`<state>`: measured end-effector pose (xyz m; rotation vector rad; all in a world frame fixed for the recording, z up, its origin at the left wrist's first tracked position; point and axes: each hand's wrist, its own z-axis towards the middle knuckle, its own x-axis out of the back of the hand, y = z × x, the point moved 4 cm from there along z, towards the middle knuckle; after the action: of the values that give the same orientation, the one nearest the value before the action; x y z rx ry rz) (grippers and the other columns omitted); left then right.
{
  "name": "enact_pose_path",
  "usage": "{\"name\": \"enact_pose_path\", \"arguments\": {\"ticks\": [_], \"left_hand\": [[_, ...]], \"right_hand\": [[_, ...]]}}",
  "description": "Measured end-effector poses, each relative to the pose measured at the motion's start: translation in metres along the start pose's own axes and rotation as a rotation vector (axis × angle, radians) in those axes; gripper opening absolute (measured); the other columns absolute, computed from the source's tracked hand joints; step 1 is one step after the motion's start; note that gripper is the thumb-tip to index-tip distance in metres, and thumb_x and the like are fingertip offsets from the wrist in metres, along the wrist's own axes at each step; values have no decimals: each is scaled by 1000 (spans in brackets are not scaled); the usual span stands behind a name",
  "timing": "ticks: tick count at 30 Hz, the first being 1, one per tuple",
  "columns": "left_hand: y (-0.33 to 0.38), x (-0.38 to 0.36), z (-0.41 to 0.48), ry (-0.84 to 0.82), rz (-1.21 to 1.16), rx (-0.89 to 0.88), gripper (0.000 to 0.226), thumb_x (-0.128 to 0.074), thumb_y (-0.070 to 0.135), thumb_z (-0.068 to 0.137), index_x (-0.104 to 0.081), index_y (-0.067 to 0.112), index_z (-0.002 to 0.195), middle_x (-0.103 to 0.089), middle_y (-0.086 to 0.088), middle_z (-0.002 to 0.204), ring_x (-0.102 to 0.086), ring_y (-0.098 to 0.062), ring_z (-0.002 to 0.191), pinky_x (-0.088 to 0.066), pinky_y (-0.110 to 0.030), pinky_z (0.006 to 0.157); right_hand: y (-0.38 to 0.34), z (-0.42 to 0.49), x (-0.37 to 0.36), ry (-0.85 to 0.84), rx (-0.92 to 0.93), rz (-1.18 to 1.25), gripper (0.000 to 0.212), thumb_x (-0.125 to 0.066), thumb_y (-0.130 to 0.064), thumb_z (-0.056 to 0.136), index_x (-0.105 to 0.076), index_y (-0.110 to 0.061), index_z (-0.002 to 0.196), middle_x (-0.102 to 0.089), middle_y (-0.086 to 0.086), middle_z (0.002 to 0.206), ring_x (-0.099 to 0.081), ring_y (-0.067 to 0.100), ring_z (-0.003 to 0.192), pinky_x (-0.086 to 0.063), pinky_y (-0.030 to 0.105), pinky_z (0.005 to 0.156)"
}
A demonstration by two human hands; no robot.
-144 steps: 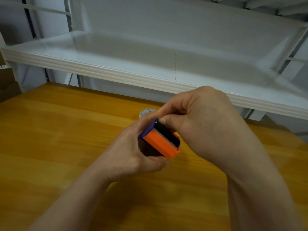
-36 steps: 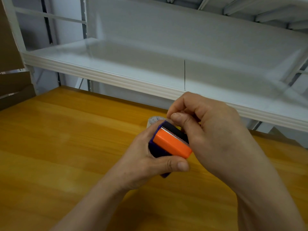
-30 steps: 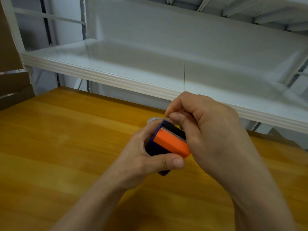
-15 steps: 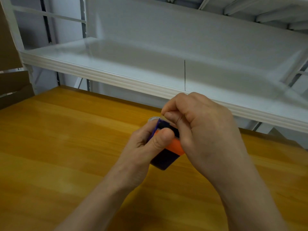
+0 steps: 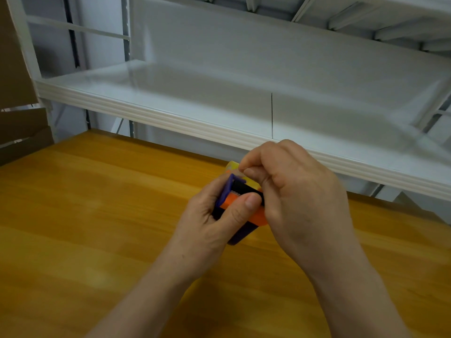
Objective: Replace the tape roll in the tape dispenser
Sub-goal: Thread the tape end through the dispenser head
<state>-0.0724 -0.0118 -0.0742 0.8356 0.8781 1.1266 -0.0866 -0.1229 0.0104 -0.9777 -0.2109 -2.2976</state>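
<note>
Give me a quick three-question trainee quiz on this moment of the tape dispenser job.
1. True or false: the tape dispenser lies flat on the wooden table, untouched.
2. Which hand has its thumb pressed on the dispenser's orange part? A) left hand B) right hand
3. Fill in: the right hand's fingertips pinch at the ____ end of the dispenser, near the yellowish strip.

Key: 1 false, both hands hold it above the table. 2 A. 3 top.

Wooden table (image 5: 97,228) – white metal shelf (image 5: 195,103) behind it.
</note>
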Motion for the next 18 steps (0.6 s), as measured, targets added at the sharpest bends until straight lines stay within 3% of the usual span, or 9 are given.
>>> {"name": "enact_pose_path", "arguments": {"ticks": [3,8,10,13,18], "left_hand": [[-2,0,-1,15,12,-2,63,-66,68,72,-66,24,116,-65,-7,95,-68,-6,81,-54,-16,67],[-3,0,-2,24,73,-4,59,-66,70,71,-66,33,117,-65,-4,99,-69,-7,85,-55,-17,66],[-3,0,-2,29,85,-16,54,-68,61,75,-65,32,120,-67,-1,101,-69,-6,88,-55,-15,67],[-6,4,-1,56,130,-8,64,-64,54,77,-60,25,134,-63,-6,105,-68,-5,88,-54,-14,68],[-8,7,-1,68,186,-11,73,-65,64,73,-59,26,136,-64,-7,106,-66,-6,90,-53,-13,69]], "right_hand": [[4,1,3,-78,-38,86,15,-51,-28,90,-64,-29,95,-63,-8,89,-61,17,77,-54,42,57],[14,1,8,-194,-125,252,14,-53,-29,96,-65,-35,97,-64,-16,94,-60,8,90,-54,36,73],[16,0,8,-248,-145,277,18,-58,-21,95,-65,-36,101,-63,-17,97,-60,4,92,-55,32,76],[16,-1,9,-305,-152,257,27,-59,-13,95,-65,-38,105,-63,-17,99,-60,2,94,-55,28,78],[12,-2,11,-348,-120,254,30,-58,-12,94,-63,-39,109,-64,-19,108,-60,-2,99,-55,22,82]]}}
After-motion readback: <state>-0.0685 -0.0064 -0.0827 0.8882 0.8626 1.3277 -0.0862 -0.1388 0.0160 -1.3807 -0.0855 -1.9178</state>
